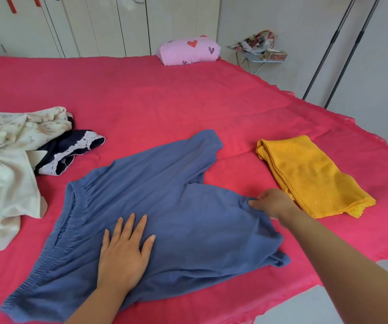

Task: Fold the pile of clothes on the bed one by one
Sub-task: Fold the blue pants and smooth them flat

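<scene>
— Shorts of soft blue fabric with a gathered elastic waistband [188, 230]: where do they lie?
— Spread out on the bright pink-red bedspread [164, 101], near its front edge. The waistband is to the left, and the two legs splay to the right and away.
— And the hands?
— The left hand [124, 256] lies flat on the shorts just beside the waistband, fingers straight and spread wide. The right hand [273, 203] is at the far edge of the nearer leg, fingers curled, pinching a bit of the blue cloth.
— What lies round about?
— Just right of that hand is a folded mustard-yellow ribbed garment [310, 176]. At the left is a crumpled heap of cream and white clothes [8, 164], with a navy piece trimmed in white lace [71, 150] at its edge, apart from the shorts. At the far edge lies a pale pink pillow printed with hearts [188, 51].
</scene>
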`<move>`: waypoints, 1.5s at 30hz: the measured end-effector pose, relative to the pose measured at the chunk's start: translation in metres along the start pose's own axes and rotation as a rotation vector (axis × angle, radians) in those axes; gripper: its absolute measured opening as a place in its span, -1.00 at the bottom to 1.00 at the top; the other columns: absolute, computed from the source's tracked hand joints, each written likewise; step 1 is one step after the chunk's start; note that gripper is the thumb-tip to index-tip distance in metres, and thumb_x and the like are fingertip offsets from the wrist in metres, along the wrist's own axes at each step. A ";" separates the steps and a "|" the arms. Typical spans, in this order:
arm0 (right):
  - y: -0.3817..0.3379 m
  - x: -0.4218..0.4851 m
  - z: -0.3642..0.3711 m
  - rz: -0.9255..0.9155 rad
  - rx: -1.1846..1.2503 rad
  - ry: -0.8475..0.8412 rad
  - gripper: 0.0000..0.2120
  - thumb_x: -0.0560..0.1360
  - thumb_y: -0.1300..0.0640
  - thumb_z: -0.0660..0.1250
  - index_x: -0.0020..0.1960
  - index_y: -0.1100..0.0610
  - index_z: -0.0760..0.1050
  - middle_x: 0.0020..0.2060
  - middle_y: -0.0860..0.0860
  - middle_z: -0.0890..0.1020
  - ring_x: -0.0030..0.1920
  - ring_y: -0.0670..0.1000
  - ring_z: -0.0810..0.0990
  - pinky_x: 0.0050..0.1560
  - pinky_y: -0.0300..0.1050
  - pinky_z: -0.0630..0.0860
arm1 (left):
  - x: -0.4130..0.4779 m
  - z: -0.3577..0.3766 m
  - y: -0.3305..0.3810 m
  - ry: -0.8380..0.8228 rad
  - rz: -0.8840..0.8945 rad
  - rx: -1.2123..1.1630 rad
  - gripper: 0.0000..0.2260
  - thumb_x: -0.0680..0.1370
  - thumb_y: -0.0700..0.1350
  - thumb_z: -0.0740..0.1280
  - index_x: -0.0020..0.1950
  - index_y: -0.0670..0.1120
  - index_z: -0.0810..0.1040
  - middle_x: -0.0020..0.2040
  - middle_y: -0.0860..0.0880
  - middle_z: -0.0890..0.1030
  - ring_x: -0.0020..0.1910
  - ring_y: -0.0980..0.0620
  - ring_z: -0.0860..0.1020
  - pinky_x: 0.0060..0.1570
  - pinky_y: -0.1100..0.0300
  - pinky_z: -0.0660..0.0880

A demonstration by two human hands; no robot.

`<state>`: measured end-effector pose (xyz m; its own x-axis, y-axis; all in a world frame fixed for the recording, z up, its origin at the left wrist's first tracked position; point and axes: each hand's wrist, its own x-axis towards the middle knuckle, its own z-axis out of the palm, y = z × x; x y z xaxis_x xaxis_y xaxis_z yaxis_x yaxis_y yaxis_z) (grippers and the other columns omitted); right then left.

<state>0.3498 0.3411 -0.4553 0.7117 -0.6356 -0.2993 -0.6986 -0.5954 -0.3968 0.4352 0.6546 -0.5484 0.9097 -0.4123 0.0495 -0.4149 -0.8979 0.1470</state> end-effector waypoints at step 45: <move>0.006 0.038 -0.042 -0.051 0.141 0.406 -0.72 0.43 0.29 0.29 0.11 0.15 0.59 0.03 0.16 0.64 0.05 0.17 0.57 -0.10 -0.17 0.35 | -0.001 0.000 -0.001 0.024 0.002 -0.053 -0.25 0.35 0.31 -0.44 0.52 0.16 -0.07 0.55 0.09 0.00 0.53 0.05 -0.08 0.47 0.02 -0.17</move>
<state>0.3695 0.2932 -0.4328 0.6384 -0.7658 0.0777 -0.6265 -0.5756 -0.5256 0.4353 0.6560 -0.5489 0.9092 -0.4097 0.0738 -0.4159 -0.8873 0.1991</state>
